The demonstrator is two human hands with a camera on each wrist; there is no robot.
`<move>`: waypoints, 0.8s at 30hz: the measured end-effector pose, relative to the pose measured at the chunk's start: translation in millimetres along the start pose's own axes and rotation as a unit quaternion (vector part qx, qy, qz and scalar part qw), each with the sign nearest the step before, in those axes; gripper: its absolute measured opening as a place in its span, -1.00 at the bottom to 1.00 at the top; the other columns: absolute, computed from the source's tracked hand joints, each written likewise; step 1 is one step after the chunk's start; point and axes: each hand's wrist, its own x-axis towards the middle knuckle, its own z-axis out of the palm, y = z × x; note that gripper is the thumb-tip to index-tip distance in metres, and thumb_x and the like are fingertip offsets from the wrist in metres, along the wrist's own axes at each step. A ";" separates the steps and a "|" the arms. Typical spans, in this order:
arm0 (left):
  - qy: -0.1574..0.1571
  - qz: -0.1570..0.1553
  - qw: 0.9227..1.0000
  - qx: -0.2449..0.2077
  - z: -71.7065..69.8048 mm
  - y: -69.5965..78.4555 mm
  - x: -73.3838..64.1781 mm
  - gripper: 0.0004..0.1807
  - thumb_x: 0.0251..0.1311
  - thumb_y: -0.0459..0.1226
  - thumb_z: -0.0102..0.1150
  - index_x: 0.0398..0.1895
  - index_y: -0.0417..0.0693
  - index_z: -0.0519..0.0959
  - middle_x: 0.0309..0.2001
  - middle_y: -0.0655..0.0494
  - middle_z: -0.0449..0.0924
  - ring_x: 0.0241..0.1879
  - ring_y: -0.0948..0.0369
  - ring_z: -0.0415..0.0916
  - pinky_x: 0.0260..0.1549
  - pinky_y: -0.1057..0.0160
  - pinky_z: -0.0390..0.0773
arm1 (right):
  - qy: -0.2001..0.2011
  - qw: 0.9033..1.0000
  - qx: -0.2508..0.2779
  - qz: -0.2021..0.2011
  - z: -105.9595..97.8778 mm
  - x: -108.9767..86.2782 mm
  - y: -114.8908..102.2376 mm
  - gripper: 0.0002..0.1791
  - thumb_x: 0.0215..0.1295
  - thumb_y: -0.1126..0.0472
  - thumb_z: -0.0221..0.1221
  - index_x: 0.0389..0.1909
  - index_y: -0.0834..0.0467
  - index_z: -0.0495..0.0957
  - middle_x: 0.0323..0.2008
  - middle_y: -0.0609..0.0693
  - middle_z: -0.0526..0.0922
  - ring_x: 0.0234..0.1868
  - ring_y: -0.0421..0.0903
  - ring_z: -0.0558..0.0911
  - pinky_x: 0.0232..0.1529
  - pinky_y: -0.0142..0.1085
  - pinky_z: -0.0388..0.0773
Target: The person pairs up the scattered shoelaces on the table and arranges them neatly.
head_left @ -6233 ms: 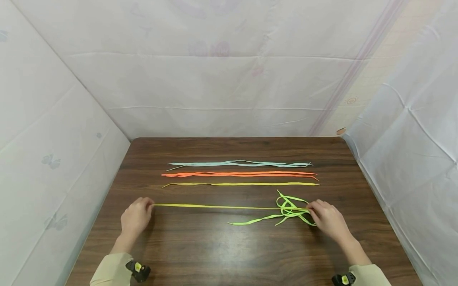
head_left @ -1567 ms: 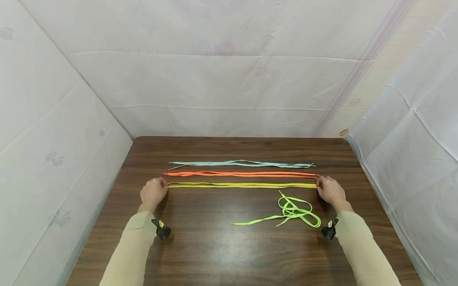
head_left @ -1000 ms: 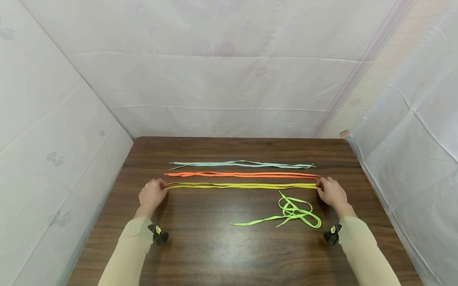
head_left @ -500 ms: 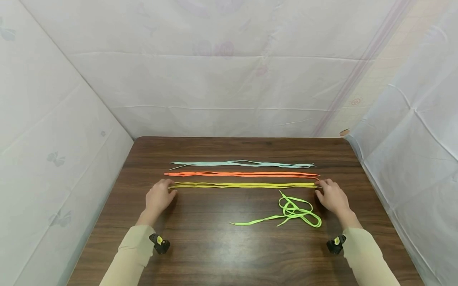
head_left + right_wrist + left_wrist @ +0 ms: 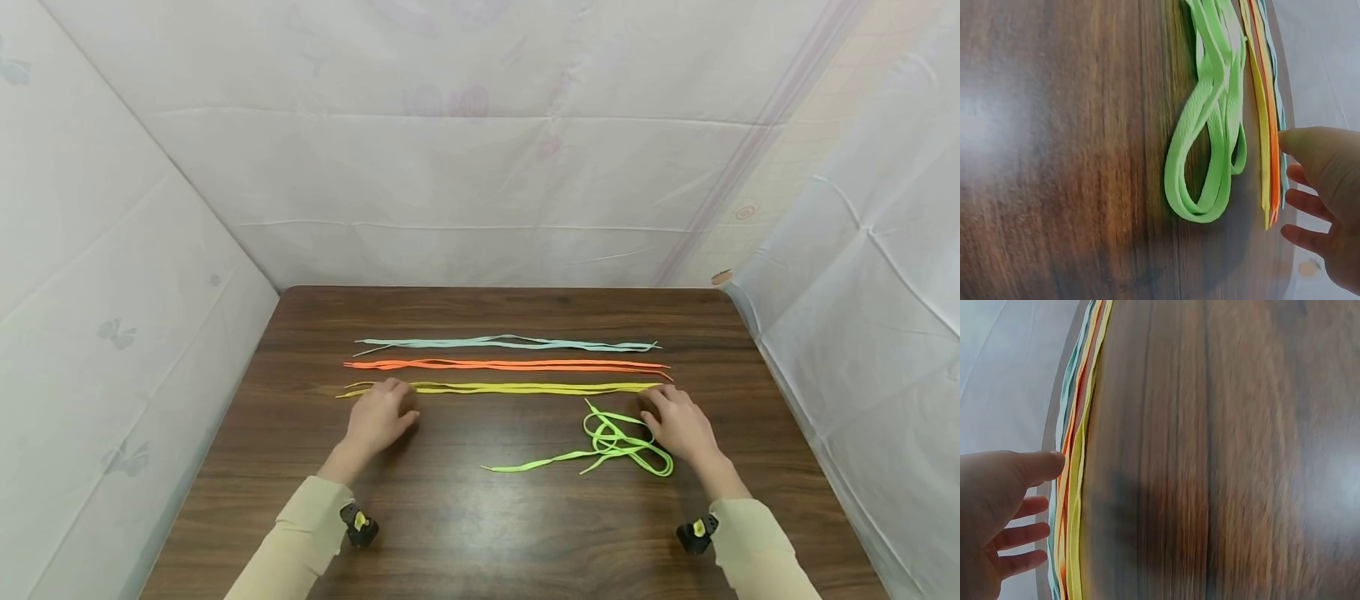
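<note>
Two yellow shoelaces (image 5: 517, 388) lie stretched side by side across the table. My left hand (image 5: 377, 419) hovers over or touches them near their left ends, its fingers spread with nothing in them. At the right ends is my right hand (image 5: 681, 423), also relaxed, thumb apart from the fingers, beside the loosely looped neon green shoelace (image 5: 611, 451). Whether either hand touches a lace cannot be told. In the right wrist view the green loop (image 5: 1200, 215) lies left of the fingers. Behind the yellow pair run orange shoelaces (image 5: 495, 364) and light blue shoelaces (image 5: 450, 343).
The dark wood-grain table (image 5: 480, 517) ends at a straight back edge, with white patterned sheeting (image 5: 465, 183) hanging behind it and at both sides. Black cameras, such as the one on the left wrist (image 5: 360, 527), stick out inward from the sleeves.
A second yellow lace was stretched between my hands, brought back beside the first and let go. Both hands then moved inward, the left farther. The green lace stayed nearly in place.
</note>
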 end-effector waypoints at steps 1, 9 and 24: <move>-0.001 0.011 1.000 0.002 1.1 4.2 -0.2 -0.55 -0.09 -0.16 0.39 -0.10 -0.14 0.57 -0.12 -0.08 0.55 -0.14 -0.02 0.53 -0.20 -0.01 0.52 | 0.000 1.000 -0.001 -0.003 0.2 -0.2 -1.4 -0.63 0.10 0.22 0.25 -0.05 0.23 0.53 -0.12 0.23 0.52 -0.10 0.24 0.51 -0.22 0.10 0.46; -0.018 0.095 0.995 0.013 15.5 35.9 -2.1 -0.45 -0.10 -0.08 0.39 -0.01 -0.11 0.51 -0.04 -0.06 0.52 -0.02 -0.01 0.46 -0.03 -0.02 0.44 | 0.019 0.999 -0.009 -0.040 -0.3 -1.0 -16.7 -0.62 0.05 0.21 0.29 -0.06 0.19 0.55 -0.11 0.19 0.53 -0.10 0.19 0.51 -0.32 0.07 0.47; -0.035 0.218 0.974 0.039 43.5 94.7 -10.4 -0.48 -0.03 0.04 0.28 -0.02 0.00 0.51 -0.11 0.08 0.48 -0.12 0.14 0.44 -0.19 0.14 0.47 | 0.030 0.996 -0.001 -0.085 7.6 -4.6 -35.2 -0.56 -0.02 0.19 0.35 -0.04 0.12 0.55 -0.03 0.14 0.52 -0.05 0.13 0.51 -0.30 0.06 0.49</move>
